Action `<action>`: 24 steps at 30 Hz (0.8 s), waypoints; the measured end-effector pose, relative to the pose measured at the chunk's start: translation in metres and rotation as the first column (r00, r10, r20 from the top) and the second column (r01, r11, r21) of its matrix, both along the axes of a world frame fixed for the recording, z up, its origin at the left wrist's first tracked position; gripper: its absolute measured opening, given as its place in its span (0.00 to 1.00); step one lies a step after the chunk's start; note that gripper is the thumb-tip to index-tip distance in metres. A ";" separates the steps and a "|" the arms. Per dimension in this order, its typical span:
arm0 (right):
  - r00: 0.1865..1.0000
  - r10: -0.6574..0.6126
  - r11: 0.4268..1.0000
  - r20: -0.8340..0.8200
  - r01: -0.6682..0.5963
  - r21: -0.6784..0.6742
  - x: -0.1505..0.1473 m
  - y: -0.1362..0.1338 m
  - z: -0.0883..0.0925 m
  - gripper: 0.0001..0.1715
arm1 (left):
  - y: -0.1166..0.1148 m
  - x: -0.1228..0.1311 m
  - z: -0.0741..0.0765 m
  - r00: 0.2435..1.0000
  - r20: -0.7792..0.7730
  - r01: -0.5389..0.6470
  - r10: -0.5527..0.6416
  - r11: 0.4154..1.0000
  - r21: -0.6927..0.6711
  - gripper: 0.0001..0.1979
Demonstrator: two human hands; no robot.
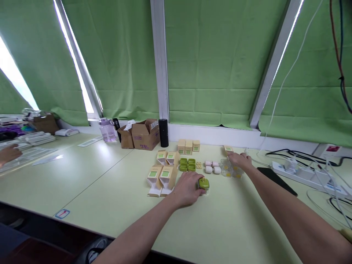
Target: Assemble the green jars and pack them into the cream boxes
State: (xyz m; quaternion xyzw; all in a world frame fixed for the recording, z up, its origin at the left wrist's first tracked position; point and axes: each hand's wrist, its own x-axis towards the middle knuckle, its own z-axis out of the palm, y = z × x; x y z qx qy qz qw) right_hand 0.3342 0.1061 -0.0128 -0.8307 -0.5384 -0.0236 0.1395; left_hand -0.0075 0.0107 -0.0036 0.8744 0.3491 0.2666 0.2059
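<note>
My left hand is closed around a small clear container with a green lid, held low over the table. My right hand reaches to the back, its fingers bent at the near edge of a small beige card. Just under that hand are clear cups with yellow spots. Between my hands stand green square lids or cups, small beige pieces and pinkish-white pieces. Left of them lie open beige cartons with green labels.
Closed beige boxes stand behind. Farther back are a black cylinder, a cardboard box and a purple bottle. A power strip, cables and a dark flat object lie right. Another person's hand is far left.
</note>
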 end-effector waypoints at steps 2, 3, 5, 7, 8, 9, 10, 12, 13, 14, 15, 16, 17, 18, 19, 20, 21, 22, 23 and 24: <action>1.000 -0.006 1.000 -0.020 0.006 0.004 -0.002 -0.003 0.002 0.30 | -0.002 0.000 0.002 1.000 -0.012 -0.012 0.012 1.000 -0.001 0.25; 1.000 -0.011 1.000 -0.029 0.011 0.012 -0.004 -0.004 0.004 0.31 | -0.003 0.000 0.002 1.000 -0.006 -0.021 0.021 1.000 0.007 0.26; 1.000 -0.019 0.998 -0.022 0.020 0.053 -0.010 -0.008 0.010 0.33 | -0.004 -0.001 0.002 0.998 0.034 -0.045 0.043 0.998 0.033 0.26; 1.000 -0.029 0.994 -0.002 0.029 0.107 -0.019 -0.013 0.017 0.35 | -0.003 -0.001 0.001 0.993 0.101 -0.072 0.065 0.995 0.069 0.24; 0.999 -0.034 0.990 0.014 0.031 0.140 -0.024 -0.017 0.021 0.37 | -0.001 -0.002 0.001 0.987 0.141 -0.086 0.073 0.992 0.089 0.22; 0.999 -0.026 0.978 0.040 0.017 0.207 -0.031 -0.022 0.025 0.38 | 0.000 -0.002 0.000 0.980 0.182 -0.098 0.077 0.989 0.107 0.21; 0.998 -0.011 0.965 0.056 -0.005 0.264 -0.038 -0.029 0.029 0.38 | 0.002 -0.002 0.000 0.971 0.226 -0.110 0.081 0.986 0.122 0.20; 0.996 0.037 0.936 0.082 -0.063 0.345 -0.056 -0.046 0.035 0.38 | 0.006 -0.002 0.000 0.952 0.296 -0.125 0.081 0.983 0.134 0.18; 0.994 0.066 0.922 0.092 -0.095 0.375 -0.065 -0.056 0.038 0.38 | 0.007 -0.002 0.001 0.942 0.324 -0.132 0.084 0.983 0.129 0.18; 0.990 0.096 0.907 0.104 -0.130 0.401 -0.075 -0.067 0.040 0.38 | 0.008 -0.002 0.001 0.935 0.343 -0.134 0.087 0.984 0.116 0.18; 0.985 0.125 0.887 0.122 -0.166 0.431 -0.085 -0.079 0.042 0.38 | 0.008 -0.001 0.002 0.930 0.356 -0.134 0.091 0.986 0.098 0.18; 0.975 0.162 0.865 0.149 -0.213 0.454 -0.096 -0.092 0.044 0.38 | 0.007 -0.001 0.003 0.926 0.366 -0.132 0.095 0.988 0.077 0.18; 0.964 0.197 0.842 0.176 -0.259 0.474 -0.106 -0.104 0.045 0.37 | 0.006 0.000 0.003 0.924 0.370 -0.126 0.097 0.990 0.055 0.19; 0.952 0.231 0.819 0.201 -0.301 0.488 -0.116 -0.116 0.046 0.37 | 0.005 0.001 0.004 0.921 0.375 -0.121 0.100 0.992 0.033 0.20; 0.939 0.259 0.799 0.227 -0.341 0.495 -0.125 -0.127 0.045 0.37 | 0.004 0.002 0.004 0.918 0.384 -0.115 0.101 0.993 0.014 0.21; 0.923 0.283 0.777 0.259 -0.379 0.502 -0.134 -0.137 0.045 0.37 | 0.004 0.003 0.003 0.912 0.398 -0.109 0.102 0.994 -0.005 0.22; 0.907 0.301 0.752 0.293 -0.415 0.512 -0.142 -0.146 0.044 0.38 | 0.004 0.004 0.003 0.903 0.417 -0.101 0.103 0.995 -0.028 0.23; 0.889 0.323 0.726 0.325 -0.453 0.517 -0.150 -0.155 0.042 0.39 | 0.004 0.005 0.002 0.891 0.441 -0.089 0.106 0.994 -0.058 0.24; 0.873 0.339 0.707 0.350 -0.482 0.518 -0.156 -0.162 0.040 0.39 | 0.005 0.006 0.002 0.874 0.473 -0.074 0.110 0.993 -0.094 0.25; 0.853 0.363 0.689 0.375 -0.517 0.508 -0.162 -0.168 0.038 0.40 | 0.006 0.006 0.002 0.854 0.508 -0.051 0.112 0.990 -0.131 0.27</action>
